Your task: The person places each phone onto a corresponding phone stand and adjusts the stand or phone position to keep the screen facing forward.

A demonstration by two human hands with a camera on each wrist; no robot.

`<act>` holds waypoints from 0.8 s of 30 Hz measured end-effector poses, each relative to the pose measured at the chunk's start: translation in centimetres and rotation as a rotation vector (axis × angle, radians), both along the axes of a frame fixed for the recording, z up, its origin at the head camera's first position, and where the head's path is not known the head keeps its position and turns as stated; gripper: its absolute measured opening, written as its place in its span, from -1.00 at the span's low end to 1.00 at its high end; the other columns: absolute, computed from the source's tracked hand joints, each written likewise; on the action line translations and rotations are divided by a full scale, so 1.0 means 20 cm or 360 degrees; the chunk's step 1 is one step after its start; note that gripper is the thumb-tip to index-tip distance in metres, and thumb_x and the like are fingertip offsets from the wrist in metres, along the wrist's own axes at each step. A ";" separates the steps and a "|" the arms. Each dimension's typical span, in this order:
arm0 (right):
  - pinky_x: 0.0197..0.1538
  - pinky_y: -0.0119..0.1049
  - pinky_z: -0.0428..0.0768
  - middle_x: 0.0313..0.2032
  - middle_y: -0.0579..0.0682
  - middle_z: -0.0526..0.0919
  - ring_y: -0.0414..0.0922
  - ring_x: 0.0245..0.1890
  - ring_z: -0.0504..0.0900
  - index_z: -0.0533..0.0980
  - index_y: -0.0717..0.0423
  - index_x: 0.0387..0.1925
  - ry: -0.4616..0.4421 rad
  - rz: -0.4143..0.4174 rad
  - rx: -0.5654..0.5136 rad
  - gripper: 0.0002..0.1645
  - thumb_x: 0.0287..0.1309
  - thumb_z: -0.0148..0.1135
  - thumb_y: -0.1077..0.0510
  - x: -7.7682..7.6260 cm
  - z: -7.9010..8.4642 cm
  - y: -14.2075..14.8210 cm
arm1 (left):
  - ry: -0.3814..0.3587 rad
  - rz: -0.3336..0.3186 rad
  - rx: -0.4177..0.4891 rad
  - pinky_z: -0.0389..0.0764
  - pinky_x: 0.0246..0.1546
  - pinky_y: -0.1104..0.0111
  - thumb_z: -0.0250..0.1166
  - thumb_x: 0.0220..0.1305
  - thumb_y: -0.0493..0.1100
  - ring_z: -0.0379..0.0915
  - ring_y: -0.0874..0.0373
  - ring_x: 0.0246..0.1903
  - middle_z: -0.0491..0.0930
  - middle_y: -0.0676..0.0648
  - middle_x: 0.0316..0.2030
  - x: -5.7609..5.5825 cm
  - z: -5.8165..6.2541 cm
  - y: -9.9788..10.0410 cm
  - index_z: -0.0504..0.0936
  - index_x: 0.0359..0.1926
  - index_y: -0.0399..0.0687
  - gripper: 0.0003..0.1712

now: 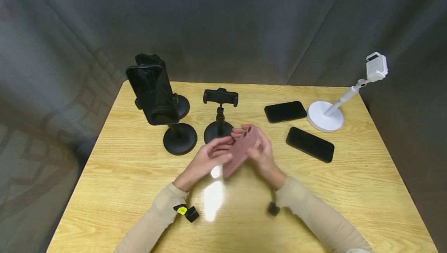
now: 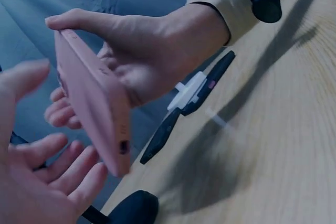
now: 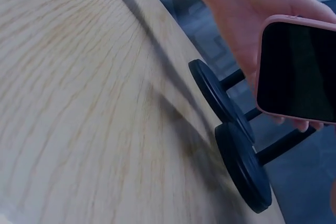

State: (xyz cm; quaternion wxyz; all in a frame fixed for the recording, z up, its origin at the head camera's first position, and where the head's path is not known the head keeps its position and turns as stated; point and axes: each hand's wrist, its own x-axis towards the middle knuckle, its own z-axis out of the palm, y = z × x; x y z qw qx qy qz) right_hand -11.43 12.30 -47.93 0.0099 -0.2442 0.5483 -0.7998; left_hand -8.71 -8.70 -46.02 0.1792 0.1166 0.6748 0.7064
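A pink phone (image 1: 241,150) is held tilted above the table, its back with two camera lenses facing up in the head view. Its dark screen (image 3: 299,72) appears in the right wrist view. My right hand (image 1: 267,163) grips it along one long side, thumb on the edge, fingers on the far side. Beside the opposite edge, my left hand (image 1: 206,160) has its thumb and fingers spread apart. In the left wrist view, those left fingers (image 2: 58,169) reach close to the phone's lower end. Just beyond both hands stands a small black phone stand (image 1: 220,123) with an unoccupied clamp.
At the left, a black stand (image 1: 179,138) carries a black phone (image 1: 152,94); another black stand base (image 1: 183,106) shows behind. Two black phones (image 1: 285,111) (image 1: 310,144) lie at the right, near a white stand (image 1: 324,117). A grey curtain (image 1: 223,28) hangs behind the wooden table (image 1: 122,183).
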 end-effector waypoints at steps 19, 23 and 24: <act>0.28 -0.17 0.60 0.13 0.07 0.69 -0.07 0.12 0.70 0.44 0.18 0.26 0.0076 0.0040 -0.0006 -0.23 0.20 0.45 -0.18 0.00 0.00 -0.01 | 0.0744 0.0828 0.0149 0.53 0.31 0.27 0.20 0.45 -0.38 0.42 -0.22 0.28 0.42 -0.29 0.28 -0.13 0.18 -0.01 0.35 0.32 -0.45 -0.51; 0.29 -0.17 0.59 0.13 0.05 0.69 -0.08 0.12 0.70 0.44 0.12 0.25 0.0073 0.0041 0.0007 -0.27 0.19 0.46 -0.15 0.01 0.00 -0.01 | 0.0805 0.0845 0.0158 0.50 0.35 0.21 0.20 0.46 -0.38 0.41 -0.15 0.31 0.39 -0.28 0.31 -0.16 0.22 -0.01 0.30 0.37 -0.43 -0.47; 0.29 -0.17 0.59 0.13 0.05 0.69 -0.08 0.12 0.71 0.44 0.13 0.25 0.0073 0.0037 0.0013 -0.27 0.19 0.46 -0.13 0.01 0.00 0.00 | 0.0809 0.0852 0.0164 0.49 0.36 0.19 0.20 0.45 -0.38 0.40 -0.12 0.32 0.38 -0.27 0.32 -0.16 0.23 0.00 0.29 0.38 -0.42 -0.45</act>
